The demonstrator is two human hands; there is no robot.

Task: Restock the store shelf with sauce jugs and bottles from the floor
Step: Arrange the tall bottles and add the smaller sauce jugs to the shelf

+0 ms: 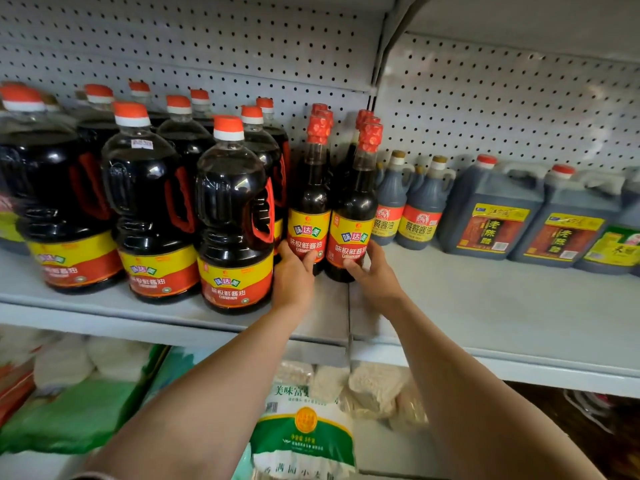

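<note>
Head view. Your left hand [292, 271] grips the base of the left front soy sauce bottle [309, 216], fingers curled round the lower label. Your right hand [372, 271] holds the right front soy sauce bottle [354, 223] low down, thumb and fingers wrapped at the foot of its label. Both bottles stand upright on the grey shelf [485, 299], side by side and near touching, with more red-capped bottles lined up behind them.

Left of your hands: large dark sauce jugs [235, 216] with orange caps and red handles, packed in rows; the nearest one sits just beside your left hand. Right of the bottles: two small grey jugs [405, 206], then square vinegar jugs [491, 213] further along. Below the shelf: a green-and-white flour bag [304, 431] and other pale sacks.
</note>
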